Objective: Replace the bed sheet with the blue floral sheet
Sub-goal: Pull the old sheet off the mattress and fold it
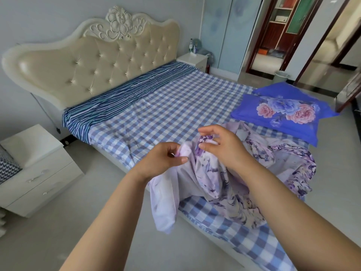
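My left hand (164,159) is pinching a pale edge of the blue floral sheet (224,173), its grip narrow on the cloth; my right hand (222,145) is hovering just above with a loose, wide grip, holding nothing. The sheet is lying bunched at the bed (156,106) corner, near the pillow (283,112). I am judging that finding a true corner before spreading avoids twisting.

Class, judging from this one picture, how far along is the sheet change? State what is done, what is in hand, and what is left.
Done: little shows; the checked sheet still covers the mattress. In hand: the left hand pinches an edge of the bunched pale purple floral sheet at the bed's foot, while the right hand hovers over it, fingers loose. Left: spreading a sheet over the bed; the blue floral pillows lie aside.
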Motion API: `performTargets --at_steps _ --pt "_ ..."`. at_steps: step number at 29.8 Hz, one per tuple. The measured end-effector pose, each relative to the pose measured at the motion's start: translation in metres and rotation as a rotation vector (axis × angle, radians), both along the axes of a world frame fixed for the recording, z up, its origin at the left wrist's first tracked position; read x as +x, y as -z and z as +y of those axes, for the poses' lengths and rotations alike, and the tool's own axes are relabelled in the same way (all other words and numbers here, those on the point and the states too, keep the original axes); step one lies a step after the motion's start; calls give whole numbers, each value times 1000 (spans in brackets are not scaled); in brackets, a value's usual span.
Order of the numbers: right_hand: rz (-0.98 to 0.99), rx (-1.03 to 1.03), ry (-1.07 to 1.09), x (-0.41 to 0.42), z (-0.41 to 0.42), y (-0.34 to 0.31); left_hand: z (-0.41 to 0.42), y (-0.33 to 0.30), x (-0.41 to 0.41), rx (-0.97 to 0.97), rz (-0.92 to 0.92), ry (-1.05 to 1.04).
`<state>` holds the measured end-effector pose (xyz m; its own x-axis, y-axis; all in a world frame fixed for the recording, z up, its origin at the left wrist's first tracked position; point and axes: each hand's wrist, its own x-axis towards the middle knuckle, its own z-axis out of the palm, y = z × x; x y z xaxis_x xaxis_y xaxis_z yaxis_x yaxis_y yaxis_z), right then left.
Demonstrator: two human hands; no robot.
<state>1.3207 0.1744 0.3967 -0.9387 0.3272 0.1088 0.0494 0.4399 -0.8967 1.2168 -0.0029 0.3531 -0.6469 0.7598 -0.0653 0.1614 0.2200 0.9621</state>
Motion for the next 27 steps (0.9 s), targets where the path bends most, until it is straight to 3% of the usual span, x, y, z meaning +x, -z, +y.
performTargets --at_steps 2,5,7,9,12,19,27 --pt "-6 -36 46 1 5 -2 -11 7 -8 -129 37 -82" --pt "70 -108 38 0 3 -7 -25 7 -12 -510 292 -108" --pt "127 -110 -18 -1 -9 -11 -23 -5 -8 -349 373 -70" --pt "162 -70 -69 -4 -24 -11 -14 -22 2 -110 271 18" --pt "232 -21 -84 -8 -43 -5 -8 -38 11 70 147 2" --pt "258 -98 -100 -11 -47 3 -20 -39 16 189 80 -82" --pt "265 103 -67 -7 -50 21 -26 -37 21 190 198 -146"
